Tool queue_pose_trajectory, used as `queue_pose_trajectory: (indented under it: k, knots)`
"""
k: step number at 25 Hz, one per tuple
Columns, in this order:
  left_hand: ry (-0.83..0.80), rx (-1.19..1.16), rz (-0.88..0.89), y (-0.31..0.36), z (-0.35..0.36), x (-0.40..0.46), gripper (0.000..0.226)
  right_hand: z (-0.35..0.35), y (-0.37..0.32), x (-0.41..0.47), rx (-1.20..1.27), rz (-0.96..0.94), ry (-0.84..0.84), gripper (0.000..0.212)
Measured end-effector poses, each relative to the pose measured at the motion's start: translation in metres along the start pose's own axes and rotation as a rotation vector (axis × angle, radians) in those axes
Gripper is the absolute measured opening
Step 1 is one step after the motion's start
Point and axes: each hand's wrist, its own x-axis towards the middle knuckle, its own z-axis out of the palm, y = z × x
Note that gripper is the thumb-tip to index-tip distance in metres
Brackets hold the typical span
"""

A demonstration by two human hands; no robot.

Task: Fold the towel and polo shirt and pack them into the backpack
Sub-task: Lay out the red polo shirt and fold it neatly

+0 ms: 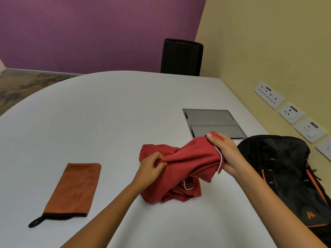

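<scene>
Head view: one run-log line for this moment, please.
polo shirt: bunched, unfolded | left hand: grip on shirt | right hand: grip on shirt | towel: folded, on table | backpack: nothing packed yet

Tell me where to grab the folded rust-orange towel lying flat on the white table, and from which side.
Judgement call: take the folded rust-orange towel by its far short edge, coming down from above. It lies flat on the white table with nothing touching it, so a top pinch works. The black hanging loop at its near end is another handle, but lifting there would probably let the folds drop open.

Head cam, looks fwd/down, close over table [107,108].
</scene>
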Motion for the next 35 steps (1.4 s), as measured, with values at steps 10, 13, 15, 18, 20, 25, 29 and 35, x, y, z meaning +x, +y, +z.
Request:
queue_pose_trajectory:
  k: [10, 13, 15, 18, 20, 25, 29, 35]
  knots:
    - [-0.162, 0.043, 0.047, -0.033, -0.024, -0.019, 0.049, -0.041, 0.089, -0.011, -0.447, -0.092, -0.177, 0.055]
    - [-0.241, 0.025, -0.007, -0.021, -0.029, -0.013, 0.037, -0.035, 0.087, -0.006, -0.774, -0.196, -0.159, 0.043]
    - [-0.259, 0.002, -0.007, -0.018, -0.034, -0.004, 0.032, -0.032, 0.083, -0.001, -0.935, -0.280, -0.102, 0.033]
    - [-0.270, -0.020, 0.004, -0.013, -0.045, 0.006, 0.024, -0.032, 0.076, 0.006, -1.054, -0.337, -0.024, 0.019]
    - [-0.264, -0.019, -0.020, -0.005, -0.052, 0.007, 0.010, -0.031, 0.070, 0.008, -1.078, -0.406, 0.007, 0.013]
    - [-0.221, 0.159, 0.024, 0.005, -0.058, 0.013, 0.018, -0.017, 0.030, 0.007, -0.906, -0.628, 0.003, 0.007]
    - [-0.167, 0.286, -0.016, -0.016, -0.056, 0.005, 0.010, -0.007, -0.015, 0.005, -0.665, -0.635, 0.057, 0.013]
    - [0.026, 0.012, -0.184, -0.041, -0.088, -0.003, 0.021, -0.020, -0.075, 0.024, -0.789, -0.753, 0.125, 0.009]
